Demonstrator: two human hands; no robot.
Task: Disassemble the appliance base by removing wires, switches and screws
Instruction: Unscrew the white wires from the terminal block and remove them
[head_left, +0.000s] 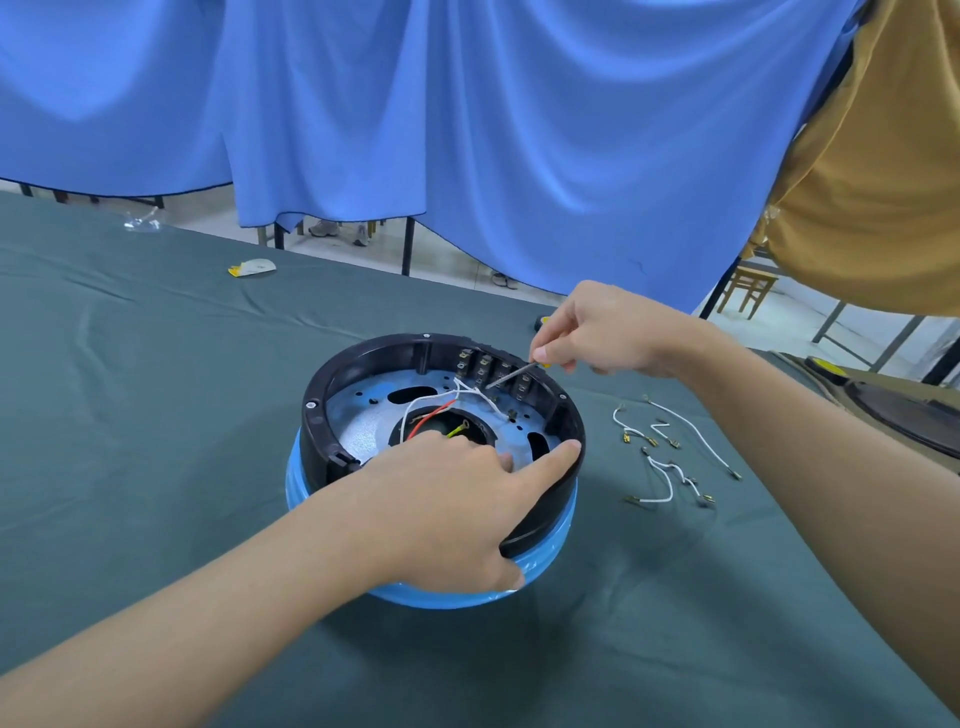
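Note:
The appliance base (322, 410) lies upside down on the table: a black ring on a blue shell, with a metal plate inside. White wires (441, 400), a red wire (431, 420) and a yellow-green wire (458, 429) still run across the plate. A row of switches (493, 370) sits on the far inner wall. My left hand (447, 504) grips the near right rim, index finger stretched along it. My right hand (608, 332) holds a screwdriver (511, 375) whose tip points at the switches.
Several removed white wires (670, 452) with brass terminals lie on the green cloth to the right of the base. A dark round part (904, 405) sits at the far right edge. A yellow-white scrap (252, 268) lies far left. Blue curtains hang behind.

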